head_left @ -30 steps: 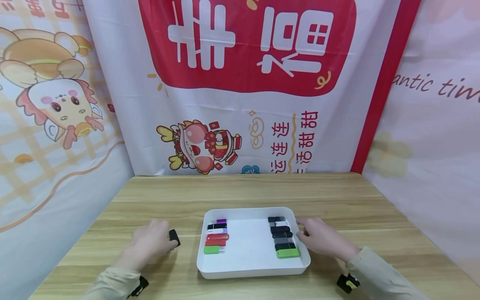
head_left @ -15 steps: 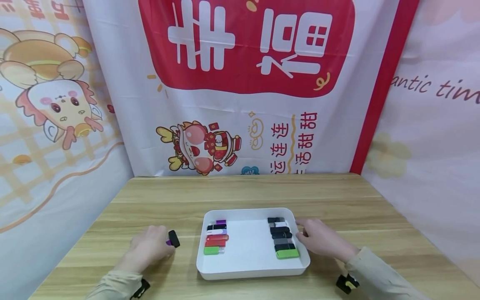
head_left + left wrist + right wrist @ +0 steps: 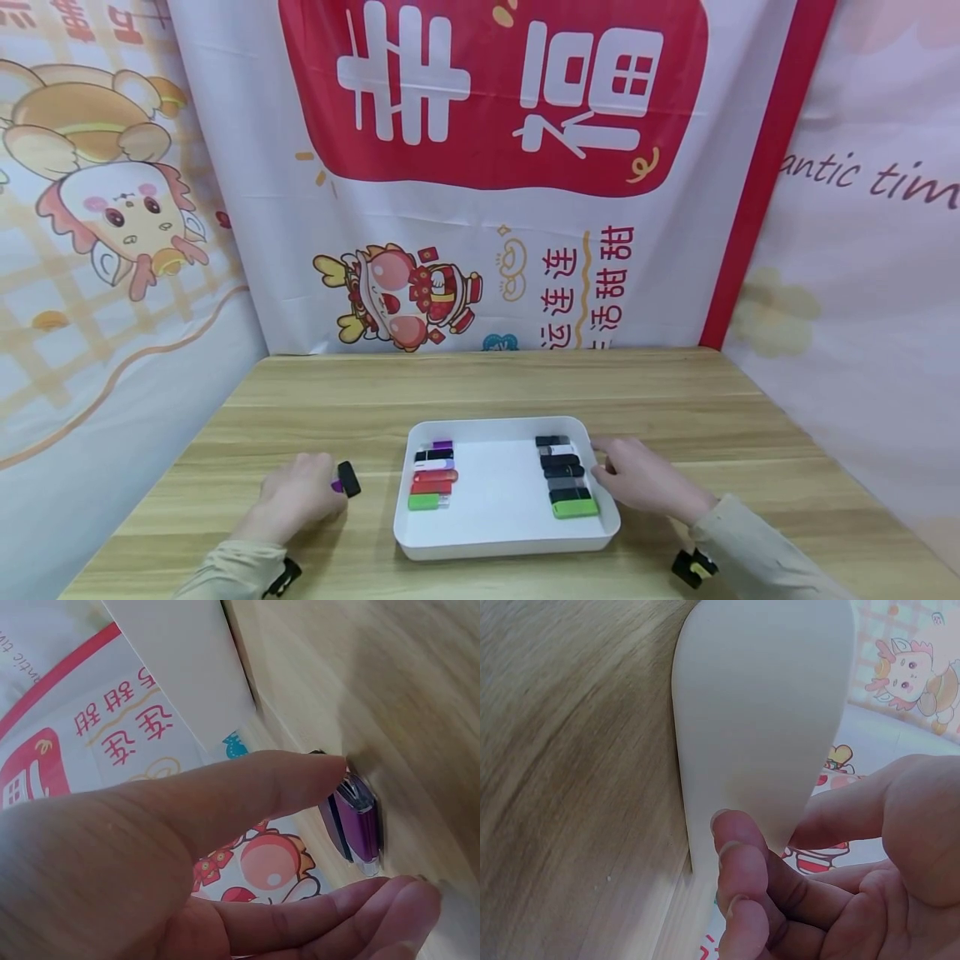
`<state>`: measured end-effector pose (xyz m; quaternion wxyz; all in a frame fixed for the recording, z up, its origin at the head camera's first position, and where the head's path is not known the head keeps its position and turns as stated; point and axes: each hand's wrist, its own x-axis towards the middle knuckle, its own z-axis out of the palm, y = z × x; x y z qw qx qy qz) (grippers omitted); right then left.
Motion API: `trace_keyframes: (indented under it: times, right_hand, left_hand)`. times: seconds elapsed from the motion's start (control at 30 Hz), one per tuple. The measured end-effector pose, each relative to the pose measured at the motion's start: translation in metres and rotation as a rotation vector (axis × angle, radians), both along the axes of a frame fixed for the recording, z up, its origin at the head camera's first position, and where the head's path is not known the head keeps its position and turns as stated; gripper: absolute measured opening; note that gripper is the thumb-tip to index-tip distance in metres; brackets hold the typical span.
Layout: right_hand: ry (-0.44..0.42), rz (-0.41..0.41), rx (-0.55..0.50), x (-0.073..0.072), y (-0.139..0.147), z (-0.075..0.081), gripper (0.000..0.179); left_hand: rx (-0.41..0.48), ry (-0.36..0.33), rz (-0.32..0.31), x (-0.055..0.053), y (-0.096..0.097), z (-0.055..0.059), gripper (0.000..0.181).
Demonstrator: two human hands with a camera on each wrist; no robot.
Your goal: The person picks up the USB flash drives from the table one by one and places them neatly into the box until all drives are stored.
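Observation:
My left hand [image 3: 296, 496] is low over the table, left of the tray. It pinches a purple-and-black USB stick [image 3: 356, 817] by its ends, thumb at one end and fingertips at the other. On the head view, the stick's black side faces the tray. My right hand [image 3: 645, 475] grips the right wall of the white tray [image 3: 498, 546]. The right wrist view has its thumb at the rim and its curled fingers against the outer wall. Inside the tray, several USB sticks in purple, black, red and green [image 3: 432, 487] line the left side. Several mostly dark ones [image 3: 564, 470] and a green one [image 3: 575, 508] line the right.
The wooden table [image 3: 480, 383] has a white-and-red printed cloth [image 3: 495, 208] hanging at its back edge. More printed cloth hangs at the left [image 3: 150, 333] and right [image 3: 847, 333] sides. A black wrist strap [image 3: 696, 568] shows by the right sleeve.
My left hand has shifted slightly left and stopped, and the stick's purple part now shows. The right hand and the tray stay in place.

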<state>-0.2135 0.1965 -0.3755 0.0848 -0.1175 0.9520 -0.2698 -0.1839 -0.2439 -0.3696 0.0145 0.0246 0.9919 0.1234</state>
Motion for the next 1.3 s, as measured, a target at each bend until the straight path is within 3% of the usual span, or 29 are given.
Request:
trace_keyframes:
  times: [0.8,1.3]
  right_hand:
    - [0.009,-0.002,0.008,-0.0005,-0.0028,0.0012,0.048]
    - [0.02,-0.013,0.019,0.0006,-0.0046,0.0023,0.048]
  left_hand:
    - [0.023,-0.011,0.053,-0.0064,-0.0034,-0.0018,0.029]
    - [0.005,0.015,0.039,-0.0097,-0.0059,-0.0034,0.025]
